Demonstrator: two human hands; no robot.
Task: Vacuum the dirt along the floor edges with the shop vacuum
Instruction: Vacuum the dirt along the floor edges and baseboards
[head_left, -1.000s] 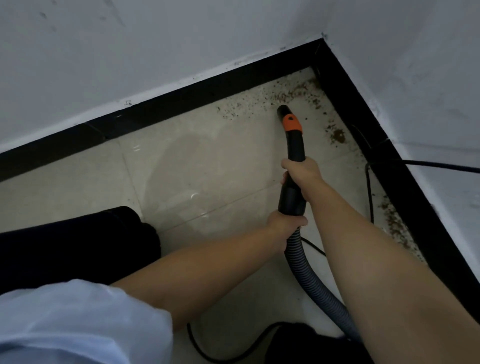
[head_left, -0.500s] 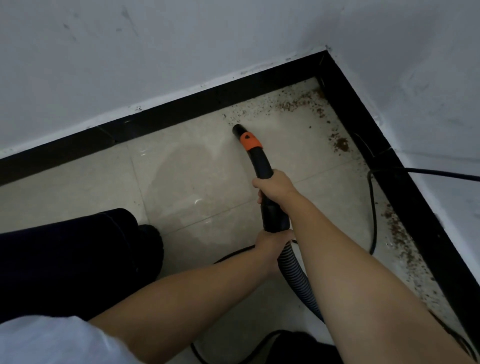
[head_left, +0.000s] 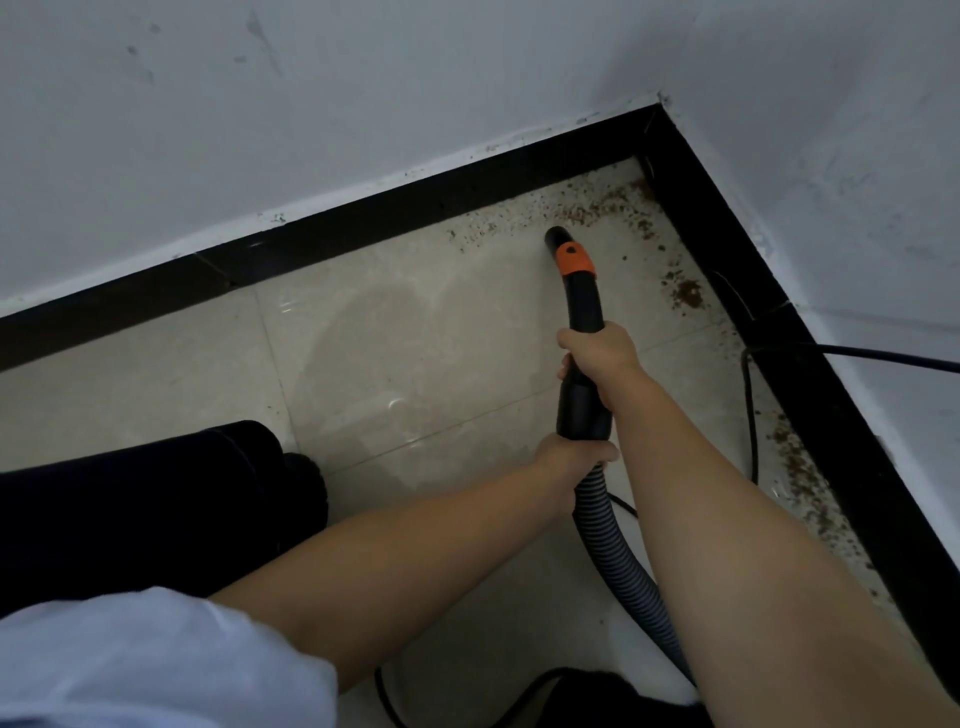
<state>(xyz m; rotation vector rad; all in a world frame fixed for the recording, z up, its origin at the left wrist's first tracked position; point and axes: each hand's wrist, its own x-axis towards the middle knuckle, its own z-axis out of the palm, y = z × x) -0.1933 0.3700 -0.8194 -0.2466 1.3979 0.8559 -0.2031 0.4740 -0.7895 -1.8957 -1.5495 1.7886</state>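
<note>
The white walls (head_left: 363, 104) are meeting at a corner in the upper right of the view, w/ a black baseboard (head_left: 415, 208) running along the foot of both. The beige tile floor (head_left: 405, 353) is filling the centre.

The person's dark trouser leg (head_left: 130, 499) is lying at lower left, w/ a pale sleeve (head_left: 145, 665) below it.

The ribbed grey hose (head_left: 618, 556) is running from the bottom edge up to the black nozzle tube (head_left: 584, 312), which is carrying an orange collar (head_left: 574, 260) near its tip. The tip is pointing toward the corner and sitting just beside the dirt; contact w/ the floor cannot be told.

A thin black cord (head_left: 748, 415) is trailing along the right baseboard, then leaving the view at right.

The right hand (head_left: 597, 353) is grasping the tube approx. mid-length, fingers wrapped round it. The left hand (head_left: 571, 452) is gripping the joint where tube meets hose, nearer the body.

Brown dirt (head_left: 597, 208) is lying scattered along the far baseboard up to the corner. A small clump (head_left: 688, 293) is sitting near the right baseboard. More crumbs (head_left: 800, 473) are lying along the right edge, past the cord.
</note>
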